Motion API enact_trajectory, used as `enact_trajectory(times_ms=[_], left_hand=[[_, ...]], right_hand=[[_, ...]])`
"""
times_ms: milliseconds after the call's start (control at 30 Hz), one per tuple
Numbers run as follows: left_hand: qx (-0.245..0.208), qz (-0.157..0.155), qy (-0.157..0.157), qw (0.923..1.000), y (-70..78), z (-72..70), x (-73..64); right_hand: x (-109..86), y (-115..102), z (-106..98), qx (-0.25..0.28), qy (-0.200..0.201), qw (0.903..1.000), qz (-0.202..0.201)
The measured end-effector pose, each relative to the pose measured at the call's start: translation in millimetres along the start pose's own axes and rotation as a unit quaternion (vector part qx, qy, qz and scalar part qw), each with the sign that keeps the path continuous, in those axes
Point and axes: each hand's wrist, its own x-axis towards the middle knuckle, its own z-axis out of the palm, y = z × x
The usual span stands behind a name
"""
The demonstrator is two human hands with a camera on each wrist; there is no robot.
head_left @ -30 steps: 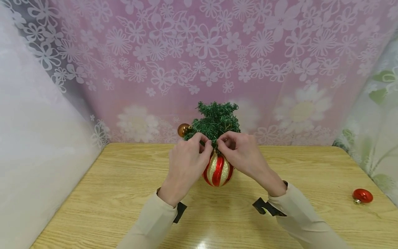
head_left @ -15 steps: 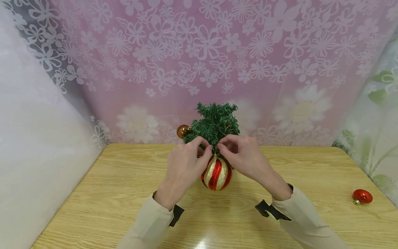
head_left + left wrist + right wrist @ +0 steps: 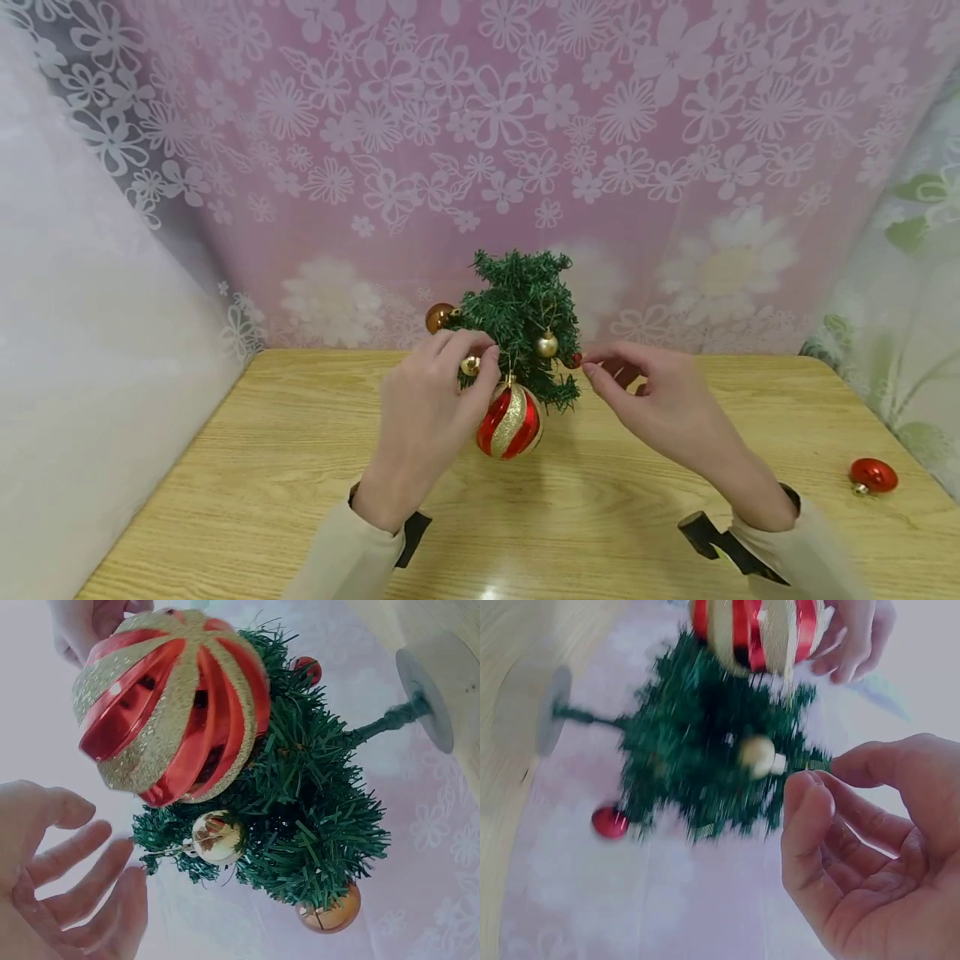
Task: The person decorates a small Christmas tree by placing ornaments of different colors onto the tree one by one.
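Note:
A big red and gold striped bauble hangs at the front of a small green artificial Christmas tree. My left hand is just left of the bauble's gold cap, fingers loosely bent; the left wrist view shows nothing between its fingers. To the right of the tree, my right hand has thumb and fingers apart, holding nothing, its fingertips near a small red bauble. A small pale gold bauble hangs on the tree's right side, and a shiny gold one sits behind the left hand.
An amber-brown bauble hangs at the tree's left. A loose red ornament lies far right on the wooden table. The round tree base shows in the left wrist view. A pink floral curtain stands behind.
My hands have parted from above the striped bauble: the right hand moved well to the right, the left slightly left. The bauble now hangs by itself, turned and shifted a little left.

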Motion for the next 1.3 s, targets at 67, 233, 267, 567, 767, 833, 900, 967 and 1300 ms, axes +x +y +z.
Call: enact_trajectory(times_ms=[67, 233, 267, 567, 767, 833, 900, 967, 1300], left_hand=[[0.017, 0.035, 0.015, 0.9991, 0.3, 0.5, -1.1], [0.071, 0.075, -0.023, 0.9944, 1.7, 3.8, -5.9], [0.081, 0.075, -0.033, 0.9933, 1.9, 4.6, -7.1], [0.127, 0.062, -0.061, 0.9881, 4.8, 7.2, -11.1], [0.125, 0.045, -0.076, 0.9883, 5.5, 8.4, -11.1], [0.121, 0.040, -0.076, 0.9889, 5.9, 9.0, -11.1], [0.119, 0.034, -0.078, 0.9892, 7.0, 8.8, -10.8], [0.119, 0.028, -0.081, 0.9891, 8.1, 8.5, -11.0], [0.098, -0.006, -0.102, 0.9899, 8.2, 6.5, -12.3]], right_hand=[[-6.0, 9.2, -7.9, -0.014, 0.006, 0.9998, 0.010], [-18.9, 34.4, -27.2, -0.053, 0.022, 0.9979, 0.031], [-21.1, 39.4, -30.8, -0.060, 0.027, 0.9973, 0.034], [-35.7, 81.7, -57.5, -0.090, 0.035, 0.9929, 0.069], [-47.2, 109.4, -68.9, -0.118, 0.027, 0.9872, 0.104], [-51.1, 118.8, -71.7, -0.129, 0.019, 0.9833, 0.126], [-55.7, 128.2, -74.8, -0.138, 0.015, 0.9797, 0.145], [-60.3, 136.8, -78.5, -0.149, 0.009, 0.9758, 0.160], [-72.3, 172.0, -100.6, -0.227, -0.040, 0.9552, 0.185]])
